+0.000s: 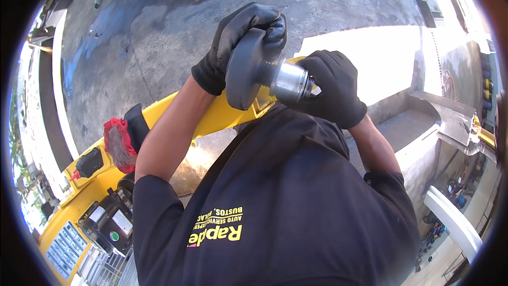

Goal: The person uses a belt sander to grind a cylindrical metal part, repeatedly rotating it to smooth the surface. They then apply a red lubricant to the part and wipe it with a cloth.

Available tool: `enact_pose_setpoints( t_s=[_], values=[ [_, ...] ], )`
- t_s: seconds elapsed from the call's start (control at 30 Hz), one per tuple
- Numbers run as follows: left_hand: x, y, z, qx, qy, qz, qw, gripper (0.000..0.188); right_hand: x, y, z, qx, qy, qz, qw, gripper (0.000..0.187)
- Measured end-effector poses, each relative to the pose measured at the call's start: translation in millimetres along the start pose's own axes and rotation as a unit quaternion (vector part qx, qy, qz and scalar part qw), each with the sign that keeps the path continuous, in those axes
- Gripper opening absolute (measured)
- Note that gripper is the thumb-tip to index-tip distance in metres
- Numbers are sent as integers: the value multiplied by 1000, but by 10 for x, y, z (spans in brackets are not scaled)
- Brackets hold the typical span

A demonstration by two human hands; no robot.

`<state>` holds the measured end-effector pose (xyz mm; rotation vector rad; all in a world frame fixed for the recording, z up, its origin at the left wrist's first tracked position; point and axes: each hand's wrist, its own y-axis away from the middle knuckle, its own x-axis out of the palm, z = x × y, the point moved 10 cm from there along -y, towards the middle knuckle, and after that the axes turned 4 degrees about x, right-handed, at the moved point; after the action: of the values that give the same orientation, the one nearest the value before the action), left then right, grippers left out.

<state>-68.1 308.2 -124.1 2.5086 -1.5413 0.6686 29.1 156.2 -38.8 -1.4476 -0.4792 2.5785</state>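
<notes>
Both my hands wear black work gloves and hold a lift pad with a threaded stem. Its round black pad (244, 71) faces left, tilted on edge. My left hand (238, 42) grips the pad's far edge, with its fingers curled. On the stem sits a shiny metal collar (289, 80), to the right of the pad. Around the collar's right end my right hand (333, 87) is closed; its fingertips are partly hidden. Below and behind the pad runs a yellow lift arm (214, 115), partly covered by my left forearm.
A red-trimmed pouch (120, 137) hangs on the yellow arm at left. Beyond it stand a black motor unit (114, 220) and a label panel (67, 249). Stained concrete floor (159, 32) lies ahead. A metal ramp-like piece (450, 119) and a white beam (454, 222) are at right.
</notes>
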Motion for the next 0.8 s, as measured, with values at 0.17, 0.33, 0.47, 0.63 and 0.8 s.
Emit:
enact_pose_setpoints(
  t_s=[0.17, 0.33, 0.47, 0.63, 0.8],
  values=[
    [15, 27, 21, -19, -52, -1, 998, 25, 153, 49, 37, 48, -100, -16, 994, 59],
    [19, 24, 29, -20, -53, -2, 998, 27, -149, 12, 202, -48, 8, -92, 995, 63],
    [16, 48, -15, -11, -38, -4, 999, 28, 0, -50, 26, 32, -58, -11, 998, 56],
    [129, -29, 7, 46, 77, 46, 995, 26, 399, 203, -308, 373, -403, 130, 825, 52],
    [120, -20, 28, 14, 122, 22, 992, 23, -203, -38, 115, 22, -3, -35, 999, 65]
  ],
)
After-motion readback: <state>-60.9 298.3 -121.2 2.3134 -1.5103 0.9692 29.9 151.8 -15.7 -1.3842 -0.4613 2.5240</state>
